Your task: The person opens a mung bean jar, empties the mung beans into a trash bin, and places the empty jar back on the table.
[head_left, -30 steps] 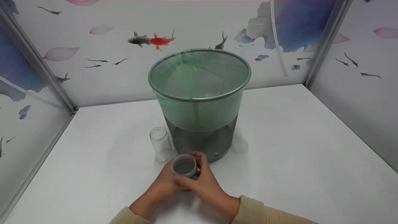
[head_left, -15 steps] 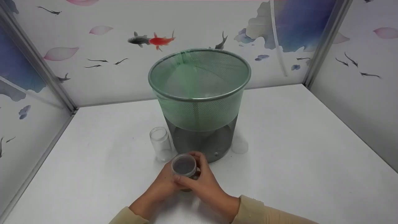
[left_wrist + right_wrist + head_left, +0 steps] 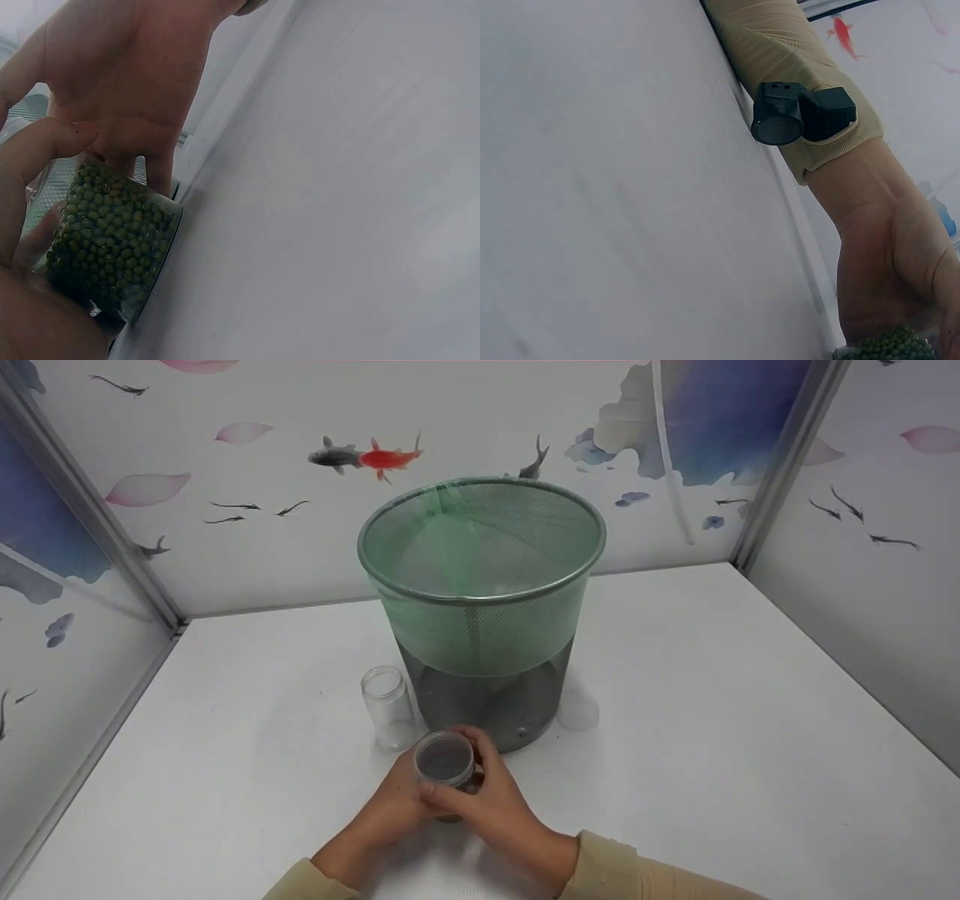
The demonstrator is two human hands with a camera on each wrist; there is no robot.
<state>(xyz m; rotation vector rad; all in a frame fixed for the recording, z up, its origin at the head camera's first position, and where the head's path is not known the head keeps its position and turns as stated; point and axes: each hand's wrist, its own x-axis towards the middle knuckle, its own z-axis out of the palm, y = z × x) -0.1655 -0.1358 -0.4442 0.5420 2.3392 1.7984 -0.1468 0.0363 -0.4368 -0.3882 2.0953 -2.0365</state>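
Observation:
Both hands hold a clear jar of green mung beans near the table's front, just before the wire mesh bin. My left hand grips the jar from the left. From the right, my right hand curls round it, thumb across the front. The left wrist view shows green beans packed behind the clear wall, with the jar's base at the table. Only a strip of beans shows in the right wrist view. Whether a clear lid covers the jar's top cannot be told.
An uncovered clear jar stands left of the bin, close to its wall. A pale translucent disc lies to the bin's right. Green translucent lining covers the bin's upper part. Printed panels enclose the white table at back and sides.

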